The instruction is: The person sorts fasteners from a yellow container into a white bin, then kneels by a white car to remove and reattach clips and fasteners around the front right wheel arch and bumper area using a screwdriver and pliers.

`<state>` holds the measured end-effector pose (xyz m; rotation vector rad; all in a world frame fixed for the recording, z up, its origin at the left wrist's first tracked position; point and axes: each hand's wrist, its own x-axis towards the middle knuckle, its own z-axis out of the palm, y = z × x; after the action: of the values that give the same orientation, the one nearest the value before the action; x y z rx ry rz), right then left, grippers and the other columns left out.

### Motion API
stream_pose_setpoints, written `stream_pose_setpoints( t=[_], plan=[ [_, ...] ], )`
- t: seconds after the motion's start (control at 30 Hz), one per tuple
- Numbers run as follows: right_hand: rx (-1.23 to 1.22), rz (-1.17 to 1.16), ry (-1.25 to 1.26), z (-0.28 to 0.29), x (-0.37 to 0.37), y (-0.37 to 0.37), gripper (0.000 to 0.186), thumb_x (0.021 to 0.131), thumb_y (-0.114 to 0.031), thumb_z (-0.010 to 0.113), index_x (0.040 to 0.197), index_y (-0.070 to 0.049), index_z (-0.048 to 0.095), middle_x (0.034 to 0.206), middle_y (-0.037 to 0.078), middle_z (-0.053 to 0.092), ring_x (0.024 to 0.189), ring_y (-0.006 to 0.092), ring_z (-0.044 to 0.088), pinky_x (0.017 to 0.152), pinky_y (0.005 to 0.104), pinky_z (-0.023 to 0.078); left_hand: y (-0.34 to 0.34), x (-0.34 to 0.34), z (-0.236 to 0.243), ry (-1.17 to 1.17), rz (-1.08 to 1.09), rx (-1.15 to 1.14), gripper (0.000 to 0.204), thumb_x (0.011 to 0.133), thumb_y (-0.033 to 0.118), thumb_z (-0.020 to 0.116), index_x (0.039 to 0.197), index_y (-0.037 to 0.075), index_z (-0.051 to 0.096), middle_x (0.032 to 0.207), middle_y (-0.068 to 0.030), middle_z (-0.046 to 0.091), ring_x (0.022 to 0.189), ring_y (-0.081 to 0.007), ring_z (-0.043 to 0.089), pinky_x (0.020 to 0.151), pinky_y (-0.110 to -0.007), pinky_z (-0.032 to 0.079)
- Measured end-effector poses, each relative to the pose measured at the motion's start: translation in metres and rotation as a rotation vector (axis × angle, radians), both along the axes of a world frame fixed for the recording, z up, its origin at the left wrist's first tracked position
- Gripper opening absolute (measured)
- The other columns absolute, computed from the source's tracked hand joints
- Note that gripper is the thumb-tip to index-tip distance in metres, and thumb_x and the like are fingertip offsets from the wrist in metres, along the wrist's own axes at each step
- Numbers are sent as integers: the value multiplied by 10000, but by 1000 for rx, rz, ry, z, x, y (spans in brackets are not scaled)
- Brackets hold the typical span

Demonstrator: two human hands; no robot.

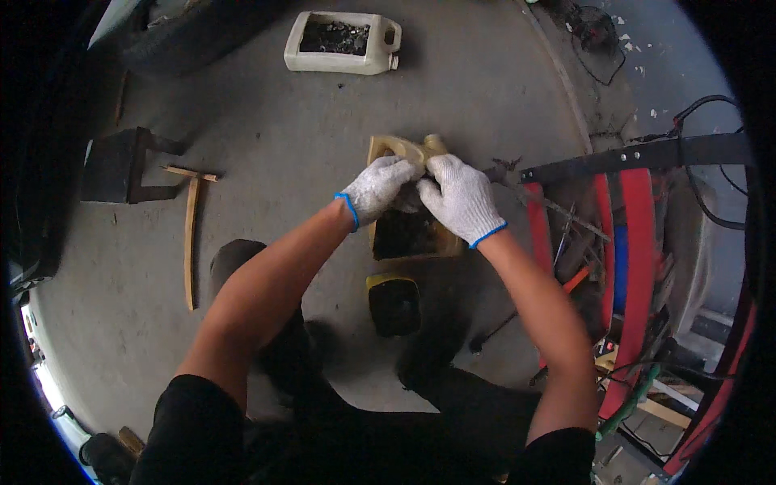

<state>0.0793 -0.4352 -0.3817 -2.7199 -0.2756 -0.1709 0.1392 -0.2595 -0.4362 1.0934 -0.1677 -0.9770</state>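
A yellowish plastic jug [440,242] with a cut-out side lies on the floor in front of me, dark contents showing in its opening. Over its handle end, both my hands are close together in white knit gloves with blue cuffs. My left hand [380,191] has its fingers curled in beside the jug's handle. Just below the jug's neck, my right hand [459,194] is closed, thumb toward the left hand. Whatever lies between the fingers is hidden by the gloves. Nearer to me stands a small dark container [394,307] with a yellow rim.
A whitish cut-open jug [378,61] holding small dark pieces lies farther off. At left are a black stool [117,170] on its side, a wooden strip [191,242] and a tire [190,40]. A red-and-black rack [638,267] with tools and cables stands close on my right.
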Motion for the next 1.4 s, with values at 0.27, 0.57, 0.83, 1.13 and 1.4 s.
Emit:
stream_pose_setpoints(
  t=[0.27,0.57,0.83,1.13,1.4],
  plan=[
    [46,39,-205,-5,-2,2,209,815,-167,666,986,-57,616,926,172,640,821,397,647,700,468,532,-4,0,18,56,3,-78,283,936,226,612,1108,2,609,1003,-79,663,895,-189,655,790,-331,541],
    [49,-45,10,-9,-28,7,246,886,-298,688,860,-59,635,815,180,640,754,399,645,638,479,515,9,16,18,-98,232,95,280,989,236,533,1130,27,655,928,-78,627,812,-174,616,747,-320,548],
    [-411,114,1170,-68,-123,30,638,893,-535,618,1236,4,599,1139,237,678,1052,393,656,899,479,527,21,36,16,-343,371,153,272,990,222,509,1069,-1,644,892,-111,635,787,-186,635,701,-327,547],
    [-215,-350,1058,-121,-162,-36,393,838,-303,629,1119,-32,667,1112,252,673,1050,430,630,913,500,508,4,26,35,-108,429,-14,212,958,238,548,1000,48,632,827,-45,628,712,-148,601,637,-301,501],
    [-465,-702,1313,-67,-136,-110,491,831,-366,670,1187,-27,673,1207,225,663,1091,430,631,934,472,518,-4,20,58,-55,338,-38,163,933,172,554,1035,61,615,929,-15,600,889,-120,547,848,-285,461]
  ],
)
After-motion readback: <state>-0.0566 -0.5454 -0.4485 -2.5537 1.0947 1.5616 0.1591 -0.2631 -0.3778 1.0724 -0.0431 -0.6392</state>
